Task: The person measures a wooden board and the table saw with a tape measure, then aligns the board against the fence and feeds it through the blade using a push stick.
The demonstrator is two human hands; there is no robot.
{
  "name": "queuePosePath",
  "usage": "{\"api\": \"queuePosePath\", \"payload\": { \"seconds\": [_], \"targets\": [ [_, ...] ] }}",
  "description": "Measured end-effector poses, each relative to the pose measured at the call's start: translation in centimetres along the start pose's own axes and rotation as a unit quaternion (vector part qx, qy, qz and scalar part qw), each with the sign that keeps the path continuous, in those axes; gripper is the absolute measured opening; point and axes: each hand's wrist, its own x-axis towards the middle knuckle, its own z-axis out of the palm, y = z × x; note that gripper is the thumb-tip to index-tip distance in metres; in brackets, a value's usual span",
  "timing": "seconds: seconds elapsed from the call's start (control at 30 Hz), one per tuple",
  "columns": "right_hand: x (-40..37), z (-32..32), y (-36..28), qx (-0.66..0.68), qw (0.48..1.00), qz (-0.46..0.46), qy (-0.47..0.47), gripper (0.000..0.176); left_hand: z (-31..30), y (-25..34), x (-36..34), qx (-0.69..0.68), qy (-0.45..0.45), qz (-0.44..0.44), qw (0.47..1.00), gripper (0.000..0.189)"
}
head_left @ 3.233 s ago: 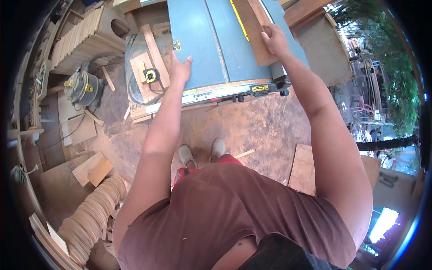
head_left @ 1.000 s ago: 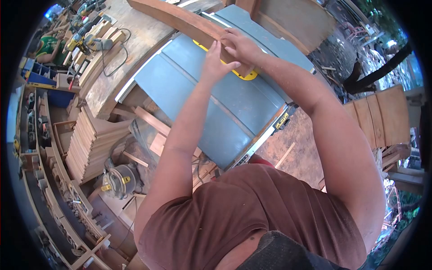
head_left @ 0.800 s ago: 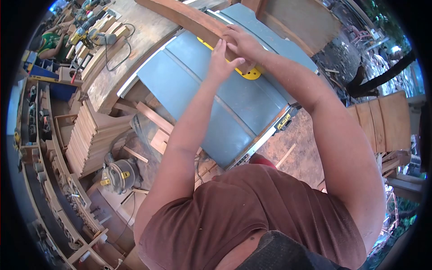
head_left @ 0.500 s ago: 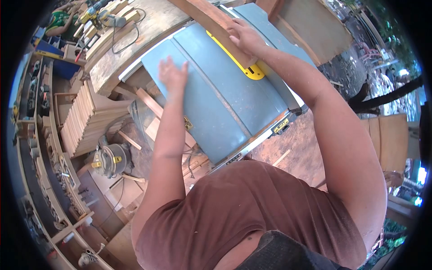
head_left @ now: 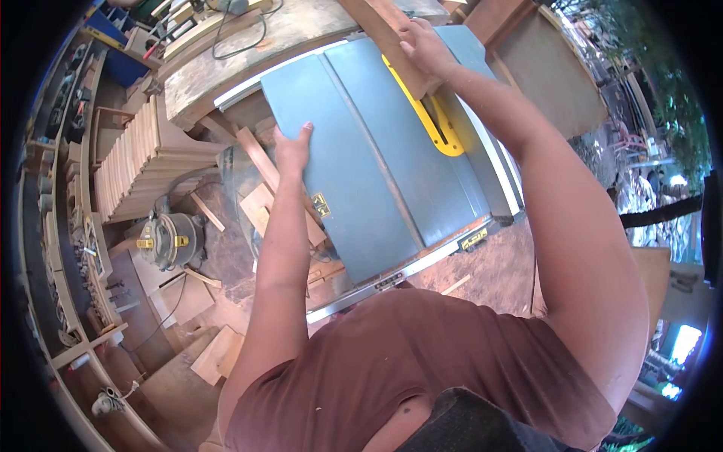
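Front rail (head_left: 418, 262): a pale edge on the wearer's side of both hands.
Saw table (head_left: 339, 188): blue, grooved, stretching from left hand across to the yellow insert (head_left: 426, 120).
Left hand (head_left: 292, 151): released, thumb spread at the table's left edge.
Right hand (head_left: 425, 49): fingers over the board; clasping or only pressing, cannot tell.
Board (head_left: 392, 41): under the right hand, partly over the insert.
Floor: vacuum (head_left: 181, 241) left of the left hand.
Beyond the hands: workbench (head_left: 301, 34).
Change: left hand, earlier at the board, now sits apart; more insert shows.
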Motion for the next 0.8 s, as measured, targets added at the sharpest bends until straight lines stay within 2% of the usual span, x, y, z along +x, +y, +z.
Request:
{"api": "queuePosePath", "payload": {
  "seconds": [0.03,0.17,0.2,0.33,0.37,0.43,0.5,0.57,0.6,0.63,0.67,0.8],
  "targets": [
    [1.0,0.4,0.2,-0.009,1.0,0.006,-0.011,0.036,0.0,0.0,-0.1,0.005,0.002,0.009,1.0,0.074],
    [4.4,1.9,0.5,-0.013,1.0,0.009,-0.019,0.037,-0.2,0.0,-0.1,-0.013,0.0,0.0,1.0,0.074],
    [5.3,2.4,0.7,-0.014,1.0,0.002,-0.019,0.037,-0.4,0.1,-0.1,-0.02,-0.02,-0.01,1.0,0.087],
    [8.7,4.0,1.5,-0.044,0.998,-0.017,-0.03,0.038,-0.3,-0.1,0.0,-0.068,-0.025,-0.008,0.997,0.091],
    [9.4,4.3,1.6,-0.057,0.998,-0.021,-0.028,0.038,-0.2,-0.3,0.0,-0.07,-0.021,-0.009,0.997,0.091],
    [11.5,5.4,1.9,-0.068,0.997,-0.029,-0.035,0.039,-0.2,-0.3,0.1,-0.037,-0.005,-0.017,0.999,0.078],
    [13.4,6.2,2.3,-0.079,0.995,-0.036,-0.046,0.041,-0.1,-0.4,0.3,-0.032,-0.007,-0.033,0.999,0.081],
    [15.9,6.7,1.7,-0.158,0.981,0.021,-0.114,0.047,-0.1,-0.6,0.3,-0.044,-0.003,-0.028,0.999,0.084],
    [17.7,6.3,0.6,-0.218,0.952,0.08,-0.201,0.055,-0.6,0.0,0.2,-0.047,0.007,-0.03,0.998,0.084],
    [19.2,6.4,0.2,-0.237,0.94,0.096,-0.225,0.055,-1.5,0.8,-0.1,-0.055,-0.027,-0.055,0.997,0.089],
    [20.0,6.6,-0.2,-0.251,0.931,0.109,-0.24,0.055,-2.0,1.4,0.0,-0.064,-0.061,-0.077,0.993,0.093],
    [23.4,7.7,-1.2,-0.281,0.914,0.124,-0.263,0.055,-2.1,1.4,0.4,-0.131,-0.07,-0.069,0.986,0.093]
  ]
}}
